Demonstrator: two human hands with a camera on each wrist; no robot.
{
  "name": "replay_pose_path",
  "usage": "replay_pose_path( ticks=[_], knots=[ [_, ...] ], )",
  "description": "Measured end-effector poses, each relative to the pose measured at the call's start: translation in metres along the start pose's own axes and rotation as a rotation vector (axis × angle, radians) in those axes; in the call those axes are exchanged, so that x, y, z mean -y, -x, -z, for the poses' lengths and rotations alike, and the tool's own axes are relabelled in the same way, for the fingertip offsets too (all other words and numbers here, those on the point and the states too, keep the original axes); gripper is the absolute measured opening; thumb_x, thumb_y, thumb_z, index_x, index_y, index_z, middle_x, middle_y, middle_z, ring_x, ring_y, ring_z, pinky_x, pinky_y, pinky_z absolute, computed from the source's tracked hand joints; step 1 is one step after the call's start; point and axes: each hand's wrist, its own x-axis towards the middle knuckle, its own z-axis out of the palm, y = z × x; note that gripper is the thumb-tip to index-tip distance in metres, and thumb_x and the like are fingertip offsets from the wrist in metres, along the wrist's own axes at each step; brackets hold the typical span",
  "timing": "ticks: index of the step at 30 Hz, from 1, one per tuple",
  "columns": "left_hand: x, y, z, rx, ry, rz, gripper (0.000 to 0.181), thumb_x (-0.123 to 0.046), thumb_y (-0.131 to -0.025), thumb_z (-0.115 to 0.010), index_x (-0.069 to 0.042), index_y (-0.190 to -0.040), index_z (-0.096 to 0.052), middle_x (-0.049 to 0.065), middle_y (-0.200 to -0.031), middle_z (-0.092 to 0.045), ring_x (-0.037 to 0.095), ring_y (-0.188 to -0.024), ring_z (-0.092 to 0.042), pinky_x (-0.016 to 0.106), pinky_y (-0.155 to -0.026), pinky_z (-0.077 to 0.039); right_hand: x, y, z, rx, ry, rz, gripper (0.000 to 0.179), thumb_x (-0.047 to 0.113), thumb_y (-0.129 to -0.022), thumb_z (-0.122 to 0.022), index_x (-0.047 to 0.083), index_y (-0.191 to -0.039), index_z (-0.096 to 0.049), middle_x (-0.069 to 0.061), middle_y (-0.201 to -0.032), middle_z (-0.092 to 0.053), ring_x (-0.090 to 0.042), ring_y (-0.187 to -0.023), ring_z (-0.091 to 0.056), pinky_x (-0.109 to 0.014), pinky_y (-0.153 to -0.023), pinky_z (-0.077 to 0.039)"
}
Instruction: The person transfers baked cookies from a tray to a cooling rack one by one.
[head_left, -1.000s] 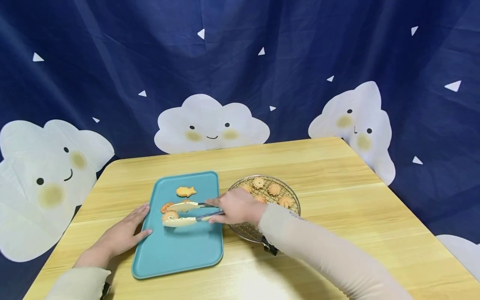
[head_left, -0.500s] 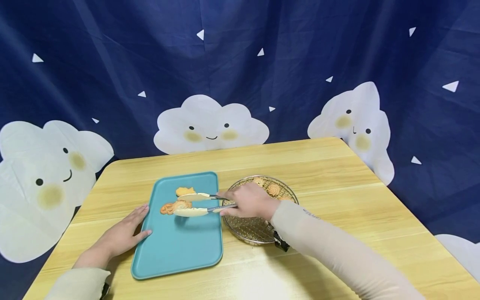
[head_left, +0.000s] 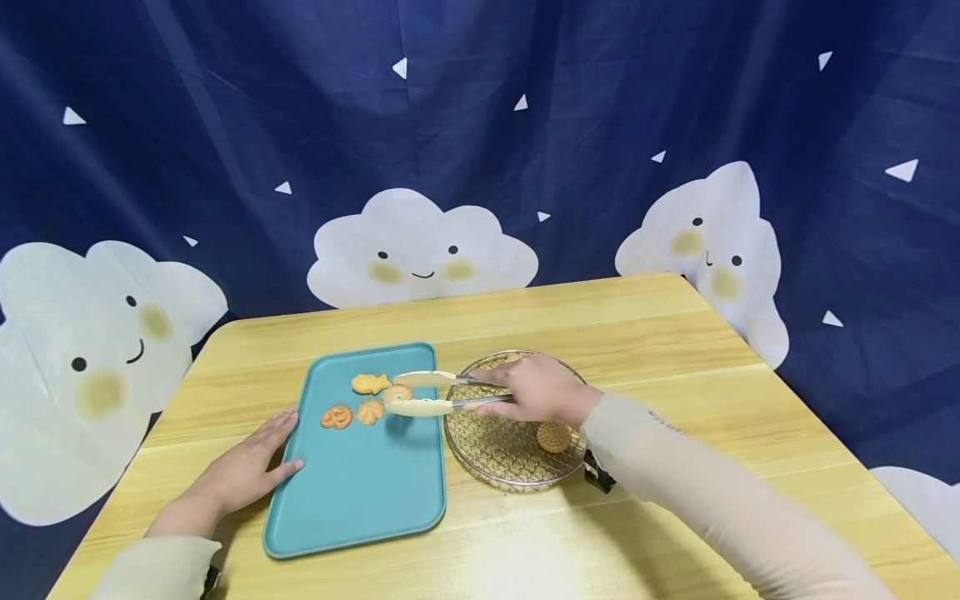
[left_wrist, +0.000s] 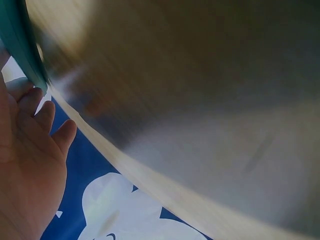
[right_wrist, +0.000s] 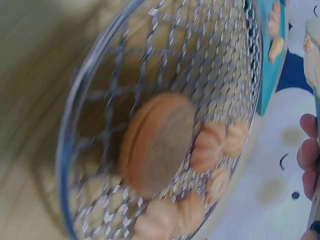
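In the head view my right hand (head_left: pixel 538 390) grips the tongs (head_left: pixel 431 407) above the wire rack's left side. A round piped cookie (head_left: pixel 397 394) sits between the cream tips of the tongs, over the teal tray (head_left: pixel 360 500). On the tray lie a fish-shaped cookie (head_left: pixel 369 383), a pretzel-shaped cookie (head_left: pixel 336 417) and a flower-shaped cookie (head_left: pixel 370 412). My left hand (head_left: pixel 251 467) rests at the tray's left edge with fingers extended; the left wrist view shows its fingertips (left_wrist: pixel 34 95) by the rim.
Right of the tray stands a round wire rack (head_left: pixel 495 450). It bears a thick round biscuit (head_left: pixel 554 437) and several piped cookies (right_wrist: pixel 209 145), mostly hidden behind my right hand in the head view. Wooden table (head_left: pixel 675 358) surrounds both; a blue cloud-patterned curtain (head_left: pixel 480 125) hangs behind.
The tongs and the cookie between their tips have moved right and toward the back, uncovering the pretzel-shaped and flower-shaped cookies. The left hand has stayed at the tray's edge.
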Motion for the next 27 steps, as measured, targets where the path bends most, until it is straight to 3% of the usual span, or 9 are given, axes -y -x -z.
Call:
replay_pose_path(
  ticks=[5, 8, 15, 19, 27],
  knots=[
    [0.0, 0.0, 0.001, 0.001, -0.001, 0.0, 0.081, -0.047, -0.092, -0.059, 0.006, -0.146, -0.03, 0.025, -0.15, -0.027, 0.046, -0.135, -0.025, 0.061, -0.104, -0.028, -0.014, 0.013, 0.001, -0.006, -0.006, 0.009, 0.058, 0.052, -0.089, -0.059, 0.016, -0.134, -0.058, -0.005, -0.092, -0.071, -0.013, -0.053, -0.059, -0.027, -0.047, -0.048],
    [0.0, -0.001, 0.0, 0.001, -0.003, -0.001, 0.081, -0.047, -0.092, -0.058, 0.006, -0.146, -0.03, 0.025, -0.15, -0.027, 0.046, -0.135, -0.026, 0.061, -0.104, -0.028, -0.022, 0.021, 0.001, -0.025, -0.002, 0.015, 0.056, 0.05, -0.088, -0.061, 0.015, -0.132, -0.059, -0.007, -0.109, -0.07, -0.017, -0.067, -0.067, -0.032, -0.059, -0.055],
    [0.0, -0.001, 0.0, 0.0, -0.001, -0.002, 0.08, -0.046, -0.092, -0.059, 0.006, -0.146, -0.03, 0.025, -0.15, -0.027, 0.046, -0.134, -0.026, 0.061, -0.103, -0.029, -0.037, 0.04, 0.001, -0.015, -0.024, 0.007, 0.055, 0.051, -0.09, -0.059, 0.014, -0.13, -0.06, -0.009, -0.1, -0.071, -0.006, -0.046, -0.051, -0.034, -0.062, -0.055],
    [0.0, -0.001, 0.0, -0.005, -0.002, -0.001, 0.08, -0.046, -0.092, -0.059, 0.006, -0.146, -0.03, 0.025, -0.15, -0.027, 0.046, -0.134, -0.026, 0.062, -0.103, -0.029, -0.045, 0.049, 0.001, -0.03, -0.014, 0.014, 0.055, 0.052, -0.09, -0.058, 0.014, -0.13, -0.061, -0.009, -0.106, -0.07, -0.012, -0.056, -0.062, -0.037, -0.065, -0.056],
    [-0.001, 0.0, 0.001, 0.001, 0.001, 0.01, 0.081, -0.047, -0.092, -0.059, 0.005, -0.146, -0.03, 0.025, -0.15, -0.027, 0.046, -0.135, -0.025, 0.061, -0.104, -0.027, -0.053, 0.061, 0.0, -0.03, 0.017, 0.01, 0.055, 0.052, -0.088, -0.061, 0.012, -0.127, -0.064, -0.006, -0.11, -0.069, -0.017, -0.067, -0.068, -0.037, -0.067, -0.056]
  ],
)
